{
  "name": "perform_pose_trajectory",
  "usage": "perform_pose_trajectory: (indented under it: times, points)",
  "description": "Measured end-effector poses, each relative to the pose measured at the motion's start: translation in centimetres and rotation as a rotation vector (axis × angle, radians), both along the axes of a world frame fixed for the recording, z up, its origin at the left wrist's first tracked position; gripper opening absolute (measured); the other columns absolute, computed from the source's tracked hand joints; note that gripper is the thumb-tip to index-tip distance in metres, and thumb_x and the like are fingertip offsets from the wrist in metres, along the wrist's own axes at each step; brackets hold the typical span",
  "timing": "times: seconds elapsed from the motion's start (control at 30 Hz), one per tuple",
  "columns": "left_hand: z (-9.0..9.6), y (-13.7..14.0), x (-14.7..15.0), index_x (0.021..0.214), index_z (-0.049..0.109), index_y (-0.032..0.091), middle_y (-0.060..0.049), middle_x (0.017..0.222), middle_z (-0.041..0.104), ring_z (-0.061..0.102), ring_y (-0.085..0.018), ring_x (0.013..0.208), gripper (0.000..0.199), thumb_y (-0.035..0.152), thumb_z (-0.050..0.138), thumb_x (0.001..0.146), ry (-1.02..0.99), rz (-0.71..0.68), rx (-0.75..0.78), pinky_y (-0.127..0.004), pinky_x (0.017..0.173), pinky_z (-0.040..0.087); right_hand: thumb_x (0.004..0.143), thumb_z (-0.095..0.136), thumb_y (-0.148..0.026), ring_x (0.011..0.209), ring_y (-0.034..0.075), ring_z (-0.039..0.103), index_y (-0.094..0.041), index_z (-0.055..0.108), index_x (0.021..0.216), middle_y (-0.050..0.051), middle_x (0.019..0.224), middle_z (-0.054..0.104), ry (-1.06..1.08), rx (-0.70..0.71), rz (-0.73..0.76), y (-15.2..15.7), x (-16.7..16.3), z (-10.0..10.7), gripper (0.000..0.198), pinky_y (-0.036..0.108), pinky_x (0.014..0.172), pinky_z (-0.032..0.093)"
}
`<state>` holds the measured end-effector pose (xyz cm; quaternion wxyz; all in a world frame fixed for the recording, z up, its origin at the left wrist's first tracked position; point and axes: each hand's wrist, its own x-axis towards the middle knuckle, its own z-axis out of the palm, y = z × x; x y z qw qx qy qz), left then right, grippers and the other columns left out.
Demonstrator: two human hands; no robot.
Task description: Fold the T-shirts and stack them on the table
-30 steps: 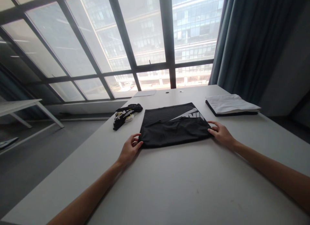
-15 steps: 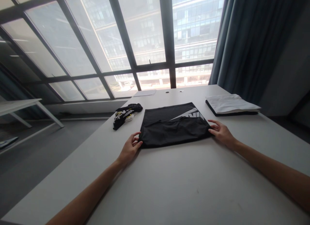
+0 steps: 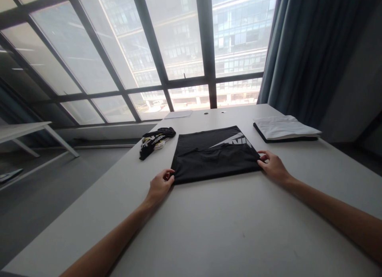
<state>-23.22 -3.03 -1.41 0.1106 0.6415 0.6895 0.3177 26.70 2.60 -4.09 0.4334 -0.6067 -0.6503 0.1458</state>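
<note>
A black T-shirt (image 3: 213, 163) lies partly folded on the white table (image 3: 209, 225), its near part doubled over the rest. White lettering shows at its far right. At the near left corner, the thumb and fingers of my left hand (image 3: 159, 185) pinch the fabric. My right hand (image 3: 274, 166) grips the opposite side edge between thumb and fingers. Both hands rest low by the tabletop, and the cloth spans flat between them.
To the left sits a crumpled black garment (image 3: 156, 141) with white and yellow print. A folded stack of white and black cloth (image 3: 286, 128) lies at the right. Farther back are a white sheet (image 3: 179, 114), windows and a curtain (image 3: 294, 54). Another table (image 3: 25, 129) stands far left.
Both hands have moved slightly toward me at the corners. The shirt's near folded edge now lies a little closer and looks smoother and straighter.
</note>
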Motion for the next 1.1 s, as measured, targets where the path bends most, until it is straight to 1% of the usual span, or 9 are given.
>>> perform_pose_trajectory:
  times: [0.07, 0.13, 0.23, 0.3, 0.4, 0.5, 0.6, 0.9, 1.1]
  points:
    - [0.3, -0.1, 0.1, 0.105, 0.074, 0.024, -0.005, 0.093, 0.069, 0.065, -0.027, 0.091, 0.031, 0.035, 0.06, 0.08, 0.154, 0.047, -0.027, -0.039, 0.084, 0.05, 0.077, 0.061, -0.026, 0.088, 0.026, 0.066, -0.017, 0.069, 0.116, 0.008, 0.094, 0.072, -0.137, 0.021, -0.062, -0.1, -0.1, -0.1, 0.041, 0.04, 0.084, 0.051]
    - [1.1, 0.1, 0.3, 0.111, 0.074, 0.025, -0.009, 0.106, 0.068, 0.063, -0.031, 0.105, 0.033, 0.034, 0.06, 0.082, 0.257, 0.057, 0.028, -0.044, 0.091, 0.05, 0.081, 0.057, -0.025, 0.104, 0.031, 0.064, -0.018, 0.069, 0.117, 0.012, 0.109, 0.072, -0.25, 0.106, -0.091, -0.2, -0.3, 0.3, 0.038, 0.046, 0.093, 0.049]
    - [2.9, 1.3, 1.7, 0.12, 0.071, 0.022, -0.012, 0.122, 0.065, 0.059, -0.031, 0.118, 0.037, 0.037, 0.054, 0.091, 0.289, -0.086, 0.169, -0.046, 0.106, 0.045, 0.09, 0.049, -0.027, 0.118, 0.034, 0.059, -0.018, 0.069, 0.121, 0.015, 0.124, 0.068, -0.335, 0.248, -0.024, 0.3, -1.4, 2.0, 0.037, 0.049, 0.104, 0.045]
    - [3.9, 2.5, 3.5, 0.126, 0.068, 0.02, -0.012, 0.13, 0.064, 0.058, -0.029, 0.123, 0.04, 0.036, 0.047, 0.096, 0.278, -0.231, 0.192, -0.043, 0.112, 0.042, 0.094, 0.046, -0.028, 0.122, 0.033, 0.058, -0.018, 0.07, 0.124, 0.015, 0.127, 0.068, -0.359, 0.266, 0.065, 1.1, -2.9, 3.1, 0.039, 0.048, 0.109, 0.043]
    - [3.8, 3.9, 6.8, 0.139, 0.062, 0.02, -0.011, 0.147, 0.057, 0.05, -0.028, 0.138, 0.046, 0.035, 0.042, 0.101, 0.348, -0.372, 0.09, -0.044, 0.119, 0.036, 0.096, 0.044, -0.03, 0.133, 0.033, 0.053, -0.017, 0.066, 0.134, 0.015, 0.138, 0.063, -0.44, 0.203, 0.175, 2.4, -5.8, 3.3, 0.046, 0.049, 0.115, 0.039]
    - [2.1, 4.4, 8.9, 0.151, 0.05, 0.021, -0.011, 0.163, 0.041, 0.03, -0.032, 0.153, 0.052, 0.039, 0.04, 0.104, 0.46, -0.384, -0.063, -0.056, 0.123, 0.024, 0.099, 0.042, -0.034, 0.148, 0.033, 0.038, -0.017, 0.057, 0.146, 0.015, 0.156, 0.05, -0.569, 0.096, 0.252, 3.0, -8.1, 2.0, 0.052, 0.054, 0.121, 0.031]
    - [0.6, 4.1, 9.2, 0.158, 0.04, 0.023, -0.011, 0.168, 0.029, 0.02, -0.034, 0.157, 0.059, 0.049, 0.035, 0.106, 0.498, -0.366, -0.152, -0.061, 0.123, 0.019, 0.102, 0.041, -0.042, 0.154, 0.032, 0.029, -0.019, 0.051, 0.151, 0.014, 0.163, 0.04, -0.643, -0.033, 0.285, 2.9, -9.0, 0.6, 0.055, 0.056, 0.122, 0.027]
    - [0.3, 3.5, 8.8, 0.16, 0.037, 0.029, -0.006, 0.169, 0.026, 0.016, -0.033, 0.158, 0.061, 0.056, 0.033, 0.105, 0.498, -0.332, -0.172, -0.061, 0.124, 0.013, 0.104, 0.037, -0.049, 0.155, 0.03, 0.025, -0.017, 0.047, 0.155, 0.015, 0.165, 0.034, -0.632, -0.131, 0.25, 3.5, -7.3, 0.1, 0.061, 0.051, 0.124, 0.026]
    - [0.9, 3.7, 8.5, 0.161, 0.036, 0.028, -0.008, 0.17, 0.024, 0.016, -0.036, 0.157, 0.063, 0.056, 0.034, 0.104, 0.493, -0.349, -0.224, -0.065, 0.122, 0.011, 0.104, 0.036, -0.047, 0.155, 0.031, 0.027, -0.015, 0.048, 0.154, 0.016, 0.164, 0.035, -0.652, -0.113, 0.227, 3.5, -5.5, -0.4, 0.06, 0.053, 0.123, 0.026]
